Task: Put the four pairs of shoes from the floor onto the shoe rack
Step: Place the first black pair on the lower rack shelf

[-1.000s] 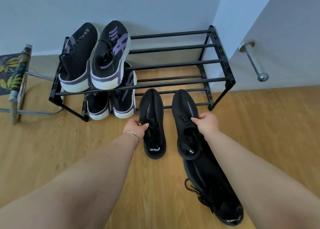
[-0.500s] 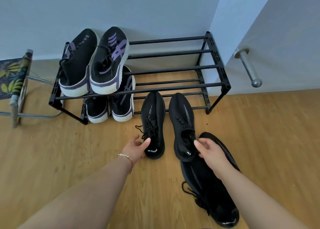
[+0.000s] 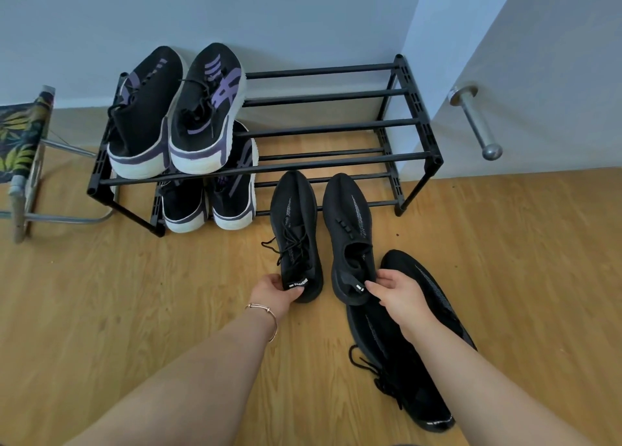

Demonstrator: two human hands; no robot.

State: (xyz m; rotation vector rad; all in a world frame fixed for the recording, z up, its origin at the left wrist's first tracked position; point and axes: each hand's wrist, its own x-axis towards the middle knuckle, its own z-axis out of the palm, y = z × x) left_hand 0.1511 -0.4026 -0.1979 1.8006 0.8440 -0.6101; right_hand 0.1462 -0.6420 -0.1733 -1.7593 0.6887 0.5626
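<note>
Before rack (image 3: 336, 160), black knit shoes (image 3: 296, 230), heels pinched

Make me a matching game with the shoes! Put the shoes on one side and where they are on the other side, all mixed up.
Things:
1. purple-striped pair with white soles
2. second purple-striped pair
3. all-black pair held at the heels
4. last black pair

Places:
A. on the floor under the right arm, away from the rack
B. on the top shelf of the shoe rack
C. toes on the bottom shelf's right part, left hand and right hand at the heels
D. on the bottom shelf, left end

Pairs: 1-B, 2-D, 3-C, 4-A
</note>
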